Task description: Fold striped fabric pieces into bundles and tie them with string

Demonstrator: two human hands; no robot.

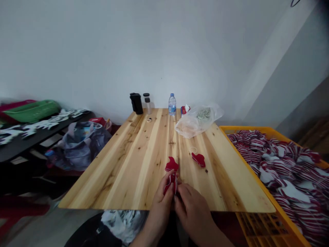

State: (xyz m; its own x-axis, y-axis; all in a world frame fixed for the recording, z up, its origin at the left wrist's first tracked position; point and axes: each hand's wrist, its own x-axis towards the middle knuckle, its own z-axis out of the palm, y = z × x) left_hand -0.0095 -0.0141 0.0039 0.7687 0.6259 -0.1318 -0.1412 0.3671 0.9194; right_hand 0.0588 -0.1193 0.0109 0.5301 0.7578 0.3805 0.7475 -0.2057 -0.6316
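At the front edge of the wooden table [123,171], my left hand [161,200] is closed with thumb and fingers around a small red fabric piece with white stripes [170,185]. My right hand [194,207] pinches the lower right side of that piece, its fingertips close to my left thumb. Just beyond my fingers a red, pointed fabric part [171,164] shows; whether it joins the held piece I cannot tell. To the right lies a separate red fabric piece [198,160] with a striped edge, beside a thin white loop [193,150].
A clear plastic bag [189,125] with pale green bands sits at the back right, near a water bottle [172,104] and black flask [136,103]. On the right, a yellow crate [250,185] holds heaped red-and-white striped fabric pieces. A grey bag [79,147] stands left.
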